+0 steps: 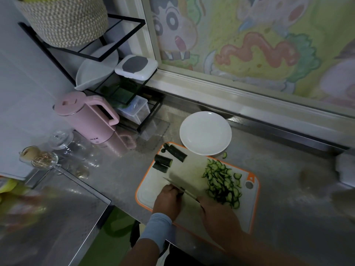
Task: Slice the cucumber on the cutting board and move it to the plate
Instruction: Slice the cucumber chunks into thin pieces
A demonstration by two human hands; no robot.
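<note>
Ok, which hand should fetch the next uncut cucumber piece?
Probably left: the left hand is nearer the uncut cucumber pieces, while the right hand grips the knife.

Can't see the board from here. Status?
Right hand grips knife; left hand beside it, grip unclear. Slices piled on board, three chunks uncut. Plate bare, path clear.

Left wrist: I am wearing a pale blue-grey cuff (pixel 160 226), sitting snug just behind my left hand (pixel 167 201).
Cuff fabric: it is looking plain and smooth, its far edge giving way to bare arm.
Right forearm (pixel 240 237): it is showing bare behind my right hand (pixel 219 214).
</note>
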